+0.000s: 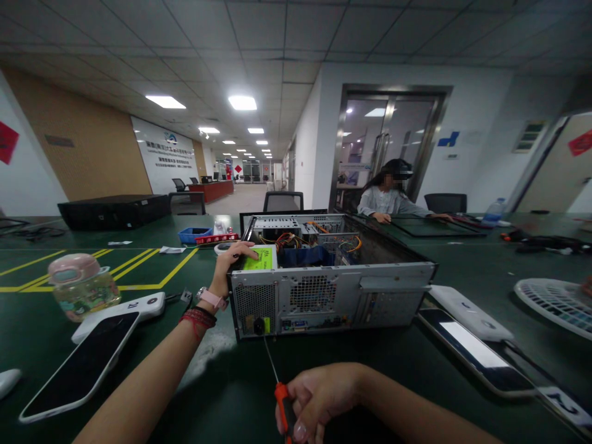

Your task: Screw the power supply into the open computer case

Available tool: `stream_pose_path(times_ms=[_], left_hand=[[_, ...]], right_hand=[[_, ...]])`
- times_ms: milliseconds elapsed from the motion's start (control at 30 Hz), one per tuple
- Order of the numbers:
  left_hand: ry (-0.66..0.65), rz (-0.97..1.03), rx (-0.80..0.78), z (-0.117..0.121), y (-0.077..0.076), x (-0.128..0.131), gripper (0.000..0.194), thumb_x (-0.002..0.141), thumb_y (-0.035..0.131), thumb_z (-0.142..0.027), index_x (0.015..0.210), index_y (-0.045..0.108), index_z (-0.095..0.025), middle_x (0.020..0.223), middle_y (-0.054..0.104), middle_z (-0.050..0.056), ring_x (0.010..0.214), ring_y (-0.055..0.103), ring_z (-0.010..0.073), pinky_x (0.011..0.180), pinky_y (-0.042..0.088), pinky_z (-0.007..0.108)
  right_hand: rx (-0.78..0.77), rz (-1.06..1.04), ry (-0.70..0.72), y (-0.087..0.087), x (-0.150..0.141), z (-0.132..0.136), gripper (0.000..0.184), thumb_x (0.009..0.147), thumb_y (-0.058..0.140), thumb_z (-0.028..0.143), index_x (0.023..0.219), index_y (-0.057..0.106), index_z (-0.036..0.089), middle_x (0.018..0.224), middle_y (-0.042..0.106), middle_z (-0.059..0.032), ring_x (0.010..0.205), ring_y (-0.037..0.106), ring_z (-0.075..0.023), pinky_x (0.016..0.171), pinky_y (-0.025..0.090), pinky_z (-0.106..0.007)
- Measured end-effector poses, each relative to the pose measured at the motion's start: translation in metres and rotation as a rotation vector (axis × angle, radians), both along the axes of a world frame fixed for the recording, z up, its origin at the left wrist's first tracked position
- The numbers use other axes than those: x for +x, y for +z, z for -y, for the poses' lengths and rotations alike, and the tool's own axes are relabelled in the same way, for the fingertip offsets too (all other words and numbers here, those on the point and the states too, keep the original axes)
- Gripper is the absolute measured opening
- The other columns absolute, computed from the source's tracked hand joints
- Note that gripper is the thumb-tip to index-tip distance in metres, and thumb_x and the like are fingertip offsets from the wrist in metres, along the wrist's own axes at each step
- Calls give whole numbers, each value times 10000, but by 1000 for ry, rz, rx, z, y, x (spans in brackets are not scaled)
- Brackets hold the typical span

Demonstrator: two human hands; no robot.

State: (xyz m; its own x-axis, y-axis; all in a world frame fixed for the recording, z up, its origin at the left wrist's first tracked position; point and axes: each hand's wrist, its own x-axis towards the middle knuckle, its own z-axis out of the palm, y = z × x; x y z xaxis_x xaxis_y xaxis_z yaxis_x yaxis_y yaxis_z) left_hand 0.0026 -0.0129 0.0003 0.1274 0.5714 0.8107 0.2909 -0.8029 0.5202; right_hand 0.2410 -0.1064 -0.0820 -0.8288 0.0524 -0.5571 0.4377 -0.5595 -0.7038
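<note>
An open desktop computer case [324,296] lies on its side on the dark green table, rear panel towards me. My left hand [231,259] rests on the case's top left corner, fingers curled over the power supply with its green label [260,259]. My right hand [314,398] is closed round the orange handle of a screwdriver [283,404]. The thin shaft runs up to a screw at the lower left of the rear panel [259,325]. Coloured cables [319,237] fill the inside of the case.
Two phones [83,367] [476,351], white power banks [134,311] [467,311] and a pink-lidded bottle [83,283] lie beside the case. A white fan [559,305] sits at right. A blue tray [194,234] and another case [115,211] stand further back. A person [391,197] sits across the table.
</note>
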Motion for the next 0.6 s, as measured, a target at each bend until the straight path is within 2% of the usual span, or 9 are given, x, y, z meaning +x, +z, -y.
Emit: stream_pose_path(times_ms=[167,300,433,600], left_hand=[[-7,-19,-80,-2,2,-2,370,822,355,-237,763,712,-162,977,735,112,1127,579,291,1107,320,432],[-24,-14,-57,-4,0,-4,370,824,363,-239,776,722,-161,1013,729,114,1127,579,292,1108,315,441],[-14,-26,-54,-4,-1,-5,378,817,355,-250,787,719,-154,1073,715,130,1128,579,296,1095,330,444],[-22,-58,-41,-6,-2,-6,388,823,348,-265,804,715,-141,1045,718,139,1132,566,304,1086,324,443]], right_hand=[[30,71,27,-4,-1,-2,679,255,922,265,822,597,81,620,650,-2,479,614,-110,485,530,-211],[16,163,79,-2,-1,-2,733,186,915,249,828,599,91,598,646,-2,458,605,-119,465,517,-209],[16,193,35,5,-3,2,707,171,912,260,781,596,91,590,639,10,439,589,-105,452,506,-195],[13,195,-6,8,-7,7,704,133,910,276,730,582,96,579,631,21,413,566,-90,437,491,-176]])
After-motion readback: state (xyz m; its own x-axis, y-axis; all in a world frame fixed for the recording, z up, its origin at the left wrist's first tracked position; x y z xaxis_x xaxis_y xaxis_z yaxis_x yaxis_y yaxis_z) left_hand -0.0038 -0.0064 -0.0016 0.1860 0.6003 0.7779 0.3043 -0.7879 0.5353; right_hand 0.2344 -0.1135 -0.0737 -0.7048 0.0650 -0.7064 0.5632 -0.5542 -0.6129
